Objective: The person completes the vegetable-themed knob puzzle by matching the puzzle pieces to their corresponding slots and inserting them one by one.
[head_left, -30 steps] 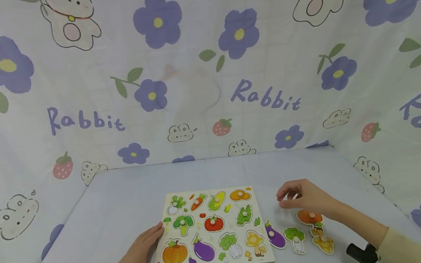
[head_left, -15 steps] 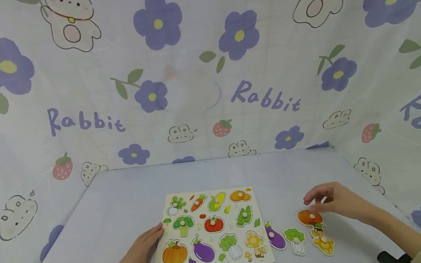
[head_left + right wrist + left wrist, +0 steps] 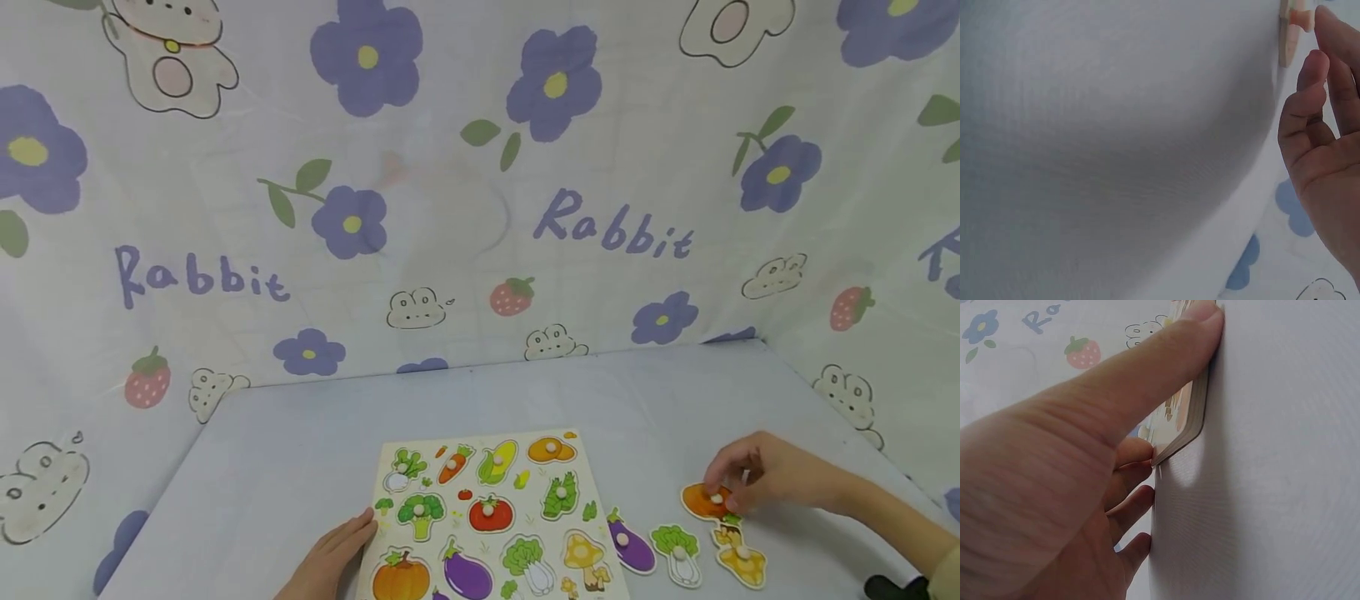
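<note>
My left hand [image 3: 330, 554] rests along the left edge of a vegetable puzzle board [image 3: 551, 533], fingers fairly straight; the left wrist view shows its thumb [image 3: 1172, 356] lying along the board's side. Carrot, corn, tomato and several other pictures carry knobs; the pumpkin, eggplant, cabbage and mushroom pictures have none. To the right, my right hand [image 3: 772, 475] reaches over a loose pumpkin piece [image 3: 697, 501], thumb and forefinger on either side of its knob. In the right wrist view a fingertip is right at the knob [image 3: 1301, 20], a small gap showing.
A mushroom piece [image 3: 742, 568] adjoins the pumpkin piece. Nearer the board lie a cabbage piece [image 3: 678, 554] and an eggplant piece [image 3: 633, 550]. A printed cloth [image 3: 450, 250] hangs behind the pale tabletop [image 3: 300, 450]. Something black [image 3: 888, 587] sits by the right sleeve.
My right hand has moved right from beside the board and down to the pumpkin piece's knob. The left hand and the board keep their places; the head view has shifted slightly.
</note>
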